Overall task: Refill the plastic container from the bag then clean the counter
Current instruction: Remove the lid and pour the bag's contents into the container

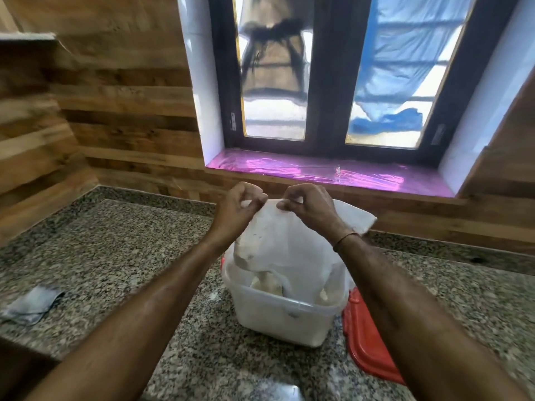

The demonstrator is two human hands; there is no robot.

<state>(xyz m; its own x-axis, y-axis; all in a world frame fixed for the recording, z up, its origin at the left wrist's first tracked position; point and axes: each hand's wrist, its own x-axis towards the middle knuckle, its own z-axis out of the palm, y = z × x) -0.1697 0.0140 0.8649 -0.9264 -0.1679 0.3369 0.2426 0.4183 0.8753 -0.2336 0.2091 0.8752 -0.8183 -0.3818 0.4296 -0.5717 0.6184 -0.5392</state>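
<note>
Home kitchen. Speckled granite counter [115, 241] fills lower view, turns corner at 9 o'clock. Wood-plank wall [121, 96] as backsplash, 9 to 11 o'clock. Dark-framed window [324, 82] at 12 to 1 o'clock, white tiled reveal [199, 96], pink film on sill [318, 169]. Plastic container [283, 316] on counter at 6 o'clock, red lid [367, 351] at 5 o'clock. Rag [29, 305] at 8 o'clock.

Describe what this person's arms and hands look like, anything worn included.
Both forearms are bare, with no sleeves in view. The left hand and right hand wear no gloves. A thin brown cord bracelet circles the right wrist; the left wrist carries nothing.
</note>
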